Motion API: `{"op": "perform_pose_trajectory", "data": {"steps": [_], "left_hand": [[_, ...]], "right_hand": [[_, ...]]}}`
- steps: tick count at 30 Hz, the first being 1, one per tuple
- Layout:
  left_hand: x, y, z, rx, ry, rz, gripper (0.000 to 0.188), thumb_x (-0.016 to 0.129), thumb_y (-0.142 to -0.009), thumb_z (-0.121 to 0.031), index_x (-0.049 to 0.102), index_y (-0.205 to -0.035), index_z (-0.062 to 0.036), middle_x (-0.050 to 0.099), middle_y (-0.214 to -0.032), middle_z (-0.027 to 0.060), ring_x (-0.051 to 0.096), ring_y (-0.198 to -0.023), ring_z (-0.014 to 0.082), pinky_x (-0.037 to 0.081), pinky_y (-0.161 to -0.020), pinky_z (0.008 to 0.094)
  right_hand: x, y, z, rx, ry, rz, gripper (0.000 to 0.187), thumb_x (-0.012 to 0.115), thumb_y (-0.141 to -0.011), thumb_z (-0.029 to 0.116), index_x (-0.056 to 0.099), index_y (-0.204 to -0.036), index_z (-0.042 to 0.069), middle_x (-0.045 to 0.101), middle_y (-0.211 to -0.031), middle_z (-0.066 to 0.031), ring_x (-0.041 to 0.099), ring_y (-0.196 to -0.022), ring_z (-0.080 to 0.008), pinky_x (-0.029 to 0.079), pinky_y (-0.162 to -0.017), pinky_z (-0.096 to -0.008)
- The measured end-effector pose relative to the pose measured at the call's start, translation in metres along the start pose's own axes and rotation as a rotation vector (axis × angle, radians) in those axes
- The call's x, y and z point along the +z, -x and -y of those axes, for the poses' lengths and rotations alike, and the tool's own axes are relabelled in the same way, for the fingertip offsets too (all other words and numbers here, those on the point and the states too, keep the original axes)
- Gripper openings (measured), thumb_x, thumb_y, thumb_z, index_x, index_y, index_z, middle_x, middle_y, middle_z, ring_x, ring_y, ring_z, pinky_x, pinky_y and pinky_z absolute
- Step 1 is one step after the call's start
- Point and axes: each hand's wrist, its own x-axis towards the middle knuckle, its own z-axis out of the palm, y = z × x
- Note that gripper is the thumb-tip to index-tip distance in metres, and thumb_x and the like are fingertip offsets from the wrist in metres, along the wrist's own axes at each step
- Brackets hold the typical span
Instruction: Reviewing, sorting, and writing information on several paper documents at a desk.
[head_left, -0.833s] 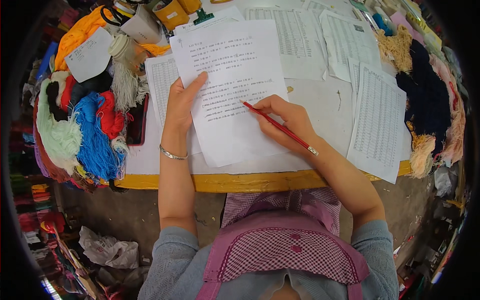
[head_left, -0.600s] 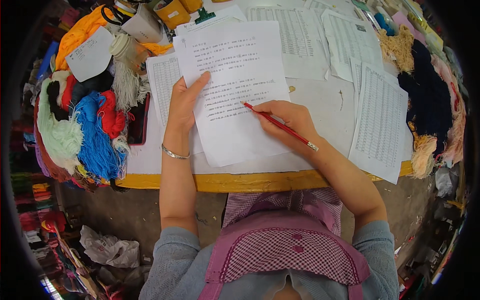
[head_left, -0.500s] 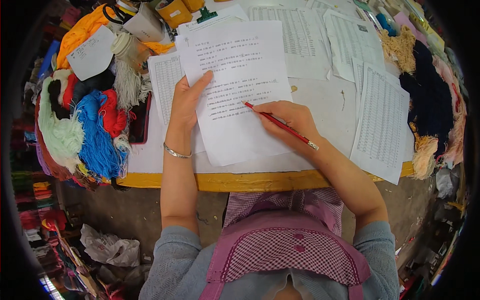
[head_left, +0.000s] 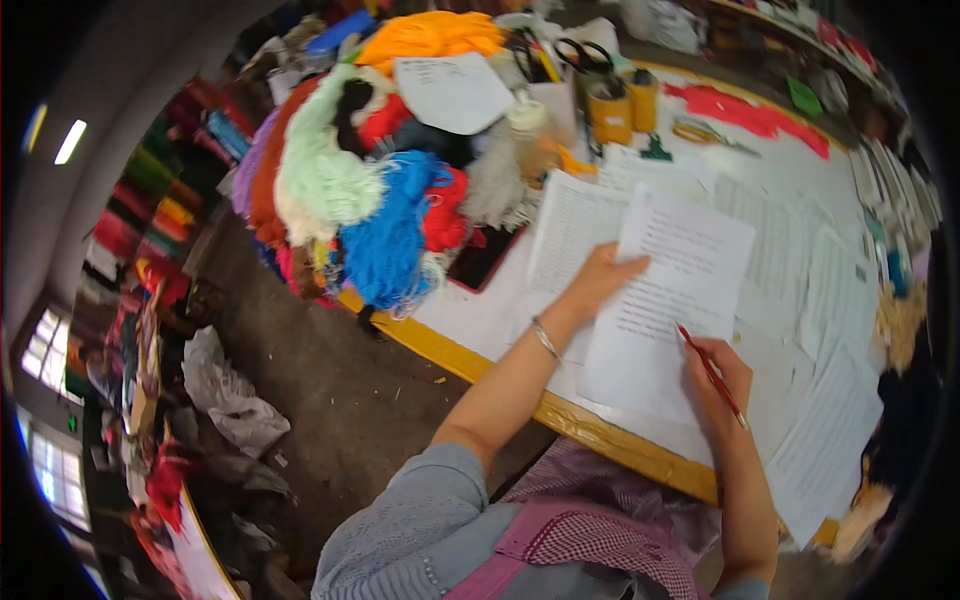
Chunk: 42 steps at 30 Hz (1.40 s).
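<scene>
A white printed sheet of paper lies tilted on the tabletop, its lines of text blurred. My left hand grips its left edge, thumb on top and the other fingers hidden beneath. My right hand holds a red pencil in a writing grip, with the tip at the sheet's lower right part. Beneath the left side of that sheet sits another paper with a printed table. A dark phone with a red edge rests left of my left hand, partly under yarn.
Bundles of yarn in blue, pale green and orange crowd the table's left side. Behind the papers stand a capped cup and yellow holders. Scissors lie farther back. A plastic bag is on the floor.
The view has swung left, so the table and my hands appear farther right and tilted. Both hands keep their hold on the sheet and the pencil.
</scene>
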Motion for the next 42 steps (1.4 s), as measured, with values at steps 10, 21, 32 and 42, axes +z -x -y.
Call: {"op": "perform_pose_trajectory", "data": {"steps": [10, 21, 32, 42], "left_hand": [[-0.006, -0.009, 0.002, 0.048, -0.052, 0.022, 0.028, 0.064, -0.092, -0.008, 0.064, -0.118, 0.0028, 0.068, -0.111, 0.0082, 0.064, -0.095, 0.0142, 0.053, -0.085, 0.0291], [-0.01, -0.011, -0.004, 0.045, -0.222, 0.056, 0.039, 0.071, -0.081, 0.0, 0.061, -0.118, 0.0055, 0.068, -0.112, 0.0114, 0.064, -0.098, 0.018, 0.052, -0.089, 0.0316], [-0.008, -0.004, -0.006, 0.024, -0.233, 0.049, 0.042, 0.07, -0.077, 0.001, 0.062, -0.118, 0.0054, 0.068, -0.111, 0.0116, 0.063, -0.099, 0.0199, 0.05, -0.09, 0.0324], [-0.016, -0.001, -0.027, -0.142, -0.347, -0.05, 0.039, 0.076, -0.077, -0.008, 0.063, -0.111, 0.006, 0.069, -0.105, 0.0138, 0.067, -0.089, 0.0214, 0.054, -0.081, 0.0318]], "right_hand": [[0.001, -0.008, 0.006, 0.133, -0.225, 0.03, 0.017, 0.059, -0.093, 0.004, 0.066, -0.108, 0.0, 0.07, -0.09, -0.0054, 0.061, -0.079, -0.0097, 0.049, -0.077, -0.0235], [0.003, -0.01, 0.009, 0.175, -0.147, 0.047, 0.014, 0.063, -0.091, 0.002, 0.065, -0.105, -0.002, 0.067, -0.087, -0.0035, 0.06, -0.081, -0.0084, 0.047, -0.075, -0.0217], [-0.002, -0.005, -0.007, 0.041, -0.21, 0.035, 0.01, 0.059, -0.094, 0.002, 0.063, -0.102, -0.003, 0.068, -0.089, -0.006, 0.062, -0.08, -0.0102, 0.049, -0.076, -0.0237], [0.007, -0.012, -0.007, 0.102, -0.136, -0.053, 0.013, 0.07, -0.088, 0.01, 0.066, -0.098, 0.002, 0.069, -0.082, -0.006, 0.062, -0.076, -0.008, 0.051, -0.072, -0.0242]]}}
